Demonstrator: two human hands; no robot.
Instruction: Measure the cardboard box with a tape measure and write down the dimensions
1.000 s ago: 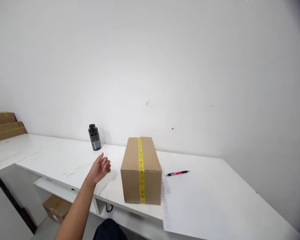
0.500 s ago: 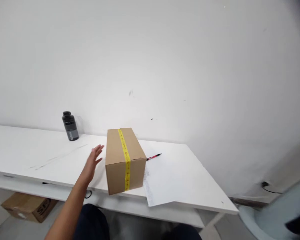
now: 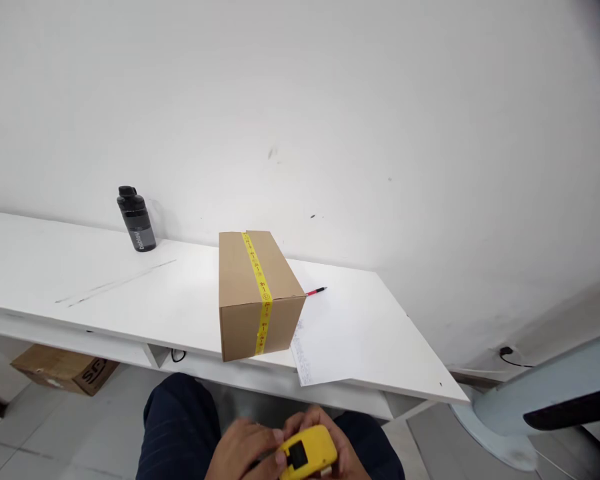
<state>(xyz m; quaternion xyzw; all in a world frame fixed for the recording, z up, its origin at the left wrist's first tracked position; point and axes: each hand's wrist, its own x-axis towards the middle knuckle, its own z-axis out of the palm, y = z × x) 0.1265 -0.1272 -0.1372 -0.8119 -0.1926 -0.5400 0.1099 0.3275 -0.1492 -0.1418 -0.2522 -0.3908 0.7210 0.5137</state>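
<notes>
Low in front of me, above my lap, a yellow tape measure [image 3: 317, 448] with a black rectangular part is held between both hands. My right hand [image 3: 347, 460] is wrapped around its far and right sides. My left hand [image 3: 245, 450] is closed, with thumb and fingertips gripping the left edge of the case. On the white table [image 3: 190, 287] beyond stands a closed cardboard box [image 3: 250, 280] with yellow printed tape down its middle; neither hand touches it. A sheet of paper [image 3: 330, 347] lies to the right of the box, and a red and black pen [image 3: 316, 291] rests beside the box's right edge.
A dark bottle [image 3: 137, 220] stands at the back left by the wall. Under the table, another cardboard box [image 3: 65, 367] is on the floor at left. To the right are a pale curved stand [image 3: 520, 413] and a plug with a cable [image 3: 506, 351].
My left hand has left the space beside the box and come down to my lap. Both hands now show, holding the yellow tape measure. The view has tilted downward slightly.
</notes>
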